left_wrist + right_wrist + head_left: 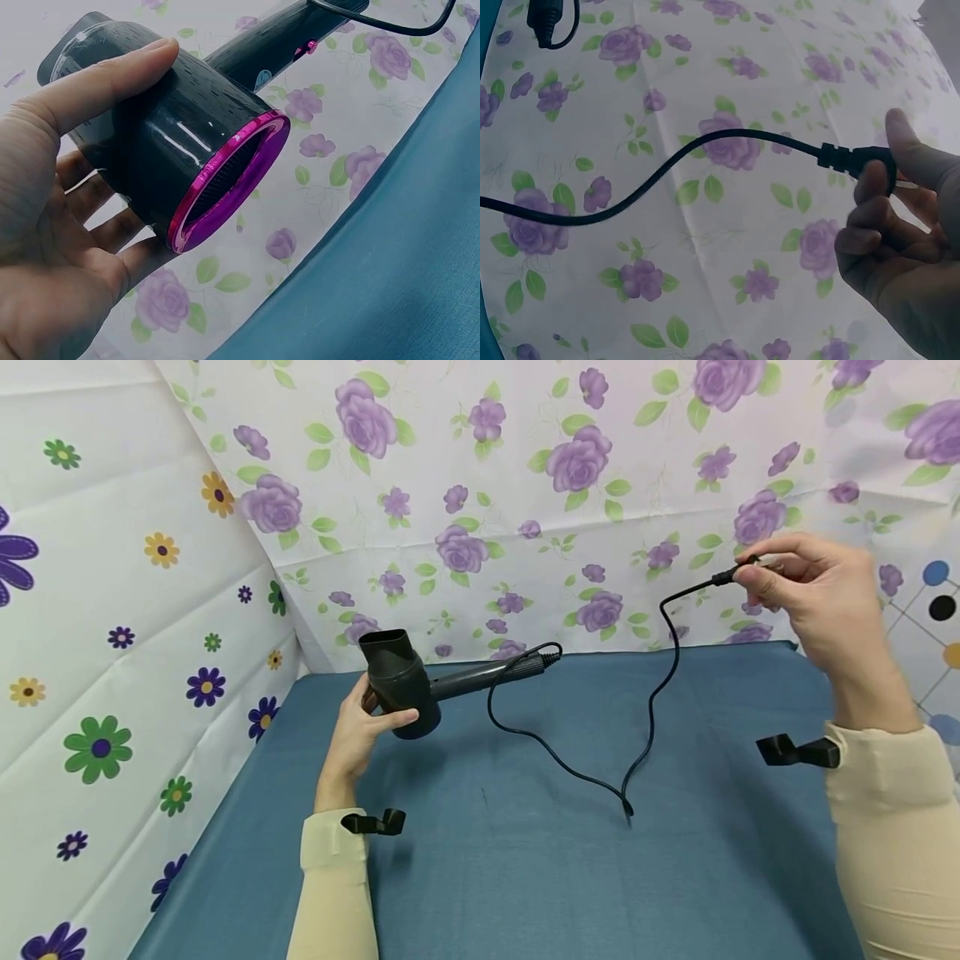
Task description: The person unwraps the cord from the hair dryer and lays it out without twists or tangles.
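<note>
My left hand (352,731) grips the barrel of a dark hair dryer (405,685), thumb on one side and fingers behind it. In the left wrist view the hair dryer (165,127) shows a magenta ring (232,184) round its rear intake, and its handle (277,45) points away to the upper right. Up at the right, my right hand (825,589) pinches the black plug (726,577) at the end of the power cord (671,668). The right wrist view shows the plug (862,159) between thumb and fingers; its prongs are mostly hidden.
The cord sags between the hands, its lowest bend near the blue tablecloth (525,877). Behind the table hangs a purple-rose curtain (465,510); a flower-printed sheet (150,668) covers the left side. Black clips (798,752) sit on both cuffs.
</note>
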The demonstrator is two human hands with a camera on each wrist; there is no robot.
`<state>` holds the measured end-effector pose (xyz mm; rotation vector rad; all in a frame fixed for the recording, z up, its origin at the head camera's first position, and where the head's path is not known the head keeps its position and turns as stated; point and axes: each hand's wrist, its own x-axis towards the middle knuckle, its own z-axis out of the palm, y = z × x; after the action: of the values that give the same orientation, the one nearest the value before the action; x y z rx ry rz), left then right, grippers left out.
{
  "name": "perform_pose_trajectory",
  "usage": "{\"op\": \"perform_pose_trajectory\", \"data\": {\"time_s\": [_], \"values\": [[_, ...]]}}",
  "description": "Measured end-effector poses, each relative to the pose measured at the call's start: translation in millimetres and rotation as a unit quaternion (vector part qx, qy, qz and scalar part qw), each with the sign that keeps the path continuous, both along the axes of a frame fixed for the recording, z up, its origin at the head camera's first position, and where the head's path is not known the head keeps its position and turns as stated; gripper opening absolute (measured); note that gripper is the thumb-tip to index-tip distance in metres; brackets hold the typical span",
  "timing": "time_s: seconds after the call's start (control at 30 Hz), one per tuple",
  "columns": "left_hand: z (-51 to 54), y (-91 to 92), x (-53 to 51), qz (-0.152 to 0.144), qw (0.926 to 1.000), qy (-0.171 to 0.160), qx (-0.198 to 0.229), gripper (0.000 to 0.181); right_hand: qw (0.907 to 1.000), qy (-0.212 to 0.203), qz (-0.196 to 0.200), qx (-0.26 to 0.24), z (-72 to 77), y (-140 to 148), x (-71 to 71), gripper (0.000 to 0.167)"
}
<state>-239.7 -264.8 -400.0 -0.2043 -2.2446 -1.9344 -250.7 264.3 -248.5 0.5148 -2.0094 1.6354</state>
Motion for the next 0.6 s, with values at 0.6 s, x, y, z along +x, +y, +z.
{"op": "perform_pose_trajectory", "data": {"time_s": [0.6], "values": [[-2.0,-3.7,-1.4,0.004,0.9992,-0.034,-0.021,0.087,0.9732,0.138,-0.184,0.002,17.9,-6.7,11.9,0.025]]}}
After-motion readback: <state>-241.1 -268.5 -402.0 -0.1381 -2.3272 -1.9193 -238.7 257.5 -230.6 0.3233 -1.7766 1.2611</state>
